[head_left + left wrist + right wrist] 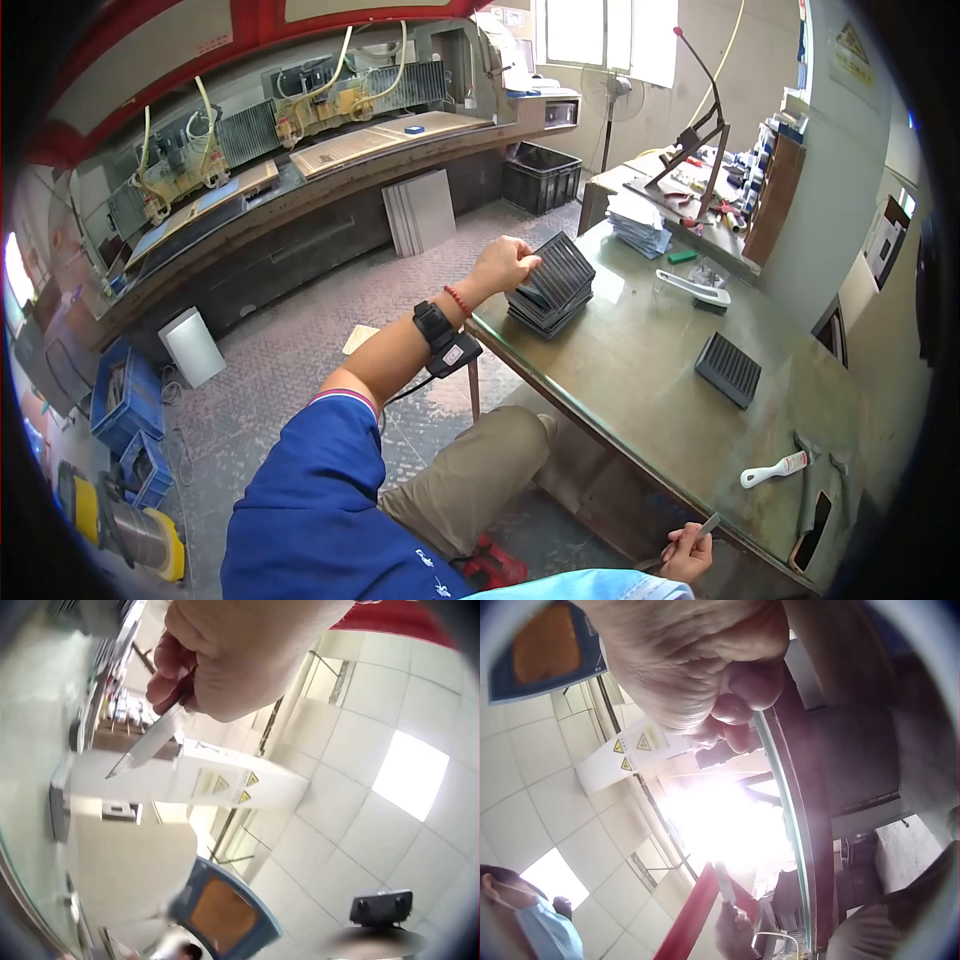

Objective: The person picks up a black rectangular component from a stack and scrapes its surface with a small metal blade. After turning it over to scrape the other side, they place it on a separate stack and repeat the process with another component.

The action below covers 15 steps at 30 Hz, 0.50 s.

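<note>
In the head view my left hand (pixel 503 265) pinches a dark, ribbed square panel (pixel 562 272) by its edge. The panel tilts over a stack of similar dark panels (pixel 548 322) at the table's left edge. From the left wrist, the left hand (pixel 232 656) shows with the panel (pixel 146 746) seen nearly edge-on, a corner pointing out. Low by the table's near edge, my right hand (pixel 687 555) curls round a small flat grey tool (pixel 709 524), most of it hidden in the fingers. Another dark ribbed piece (pixel 729 369) lies alone on the table.
On the glass-topped table (pixel 640 350) lie a white-handled tool (pixel 775 470), a white-handled brush (pixel 693 288), a green block (pixel 682 257) and a pile of sheets (pixel 638 222). A black crate (pixel 541 180) stands on the floor behind. A large machine (pixel 290 110) lines the back left.
</note>
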Tool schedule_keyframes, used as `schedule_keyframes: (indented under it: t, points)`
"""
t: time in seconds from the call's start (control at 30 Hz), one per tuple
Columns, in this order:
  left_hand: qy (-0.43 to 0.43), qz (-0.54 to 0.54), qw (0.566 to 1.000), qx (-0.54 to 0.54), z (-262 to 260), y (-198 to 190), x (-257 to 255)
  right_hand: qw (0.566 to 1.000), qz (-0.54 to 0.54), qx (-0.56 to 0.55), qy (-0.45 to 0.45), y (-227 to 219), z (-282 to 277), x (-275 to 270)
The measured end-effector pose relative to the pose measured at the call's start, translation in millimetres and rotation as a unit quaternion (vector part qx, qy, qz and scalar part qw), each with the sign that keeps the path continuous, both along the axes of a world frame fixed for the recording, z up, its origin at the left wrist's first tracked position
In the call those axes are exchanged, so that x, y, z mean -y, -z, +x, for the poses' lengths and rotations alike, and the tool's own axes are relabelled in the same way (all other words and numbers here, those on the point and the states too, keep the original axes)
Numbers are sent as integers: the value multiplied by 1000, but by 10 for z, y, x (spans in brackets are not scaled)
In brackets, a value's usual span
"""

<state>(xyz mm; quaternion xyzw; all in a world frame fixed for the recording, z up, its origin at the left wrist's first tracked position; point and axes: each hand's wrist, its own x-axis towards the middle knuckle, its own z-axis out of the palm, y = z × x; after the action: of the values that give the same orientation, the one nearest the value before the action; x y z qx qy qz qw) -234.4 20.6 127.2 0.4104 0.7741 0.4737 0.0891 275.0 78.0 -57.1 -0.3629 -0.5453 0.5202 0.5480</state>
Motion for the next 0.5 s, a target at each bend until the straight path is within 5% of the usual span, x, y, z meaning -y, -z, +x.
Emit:
schedule_keyframes:
  t: [0.03, 0.1, 0.2, 0.33, 0.5]
  points:
    - [1, 4, 1000, -2, -9, -23, 17, 1000, -13, 10, 3, 5, 6, -4]
    - [-89, -229, 931, -271, 19, -64, 16, 1000, -1, 14, 15, -16, -2, -3]
    - [-119, -190, 905, -361, 70, -48, -10, 999, 18, 14, 31, -107, -23, 48]
    - [-24, -159, 926, -341, 135, -218, -205, 999, 31, 5, 38, -201, 4, 94]
    - [62, -284, 908, -301, 41, -309, -636, 997, 63, 26, 47, -308, -40, 205]
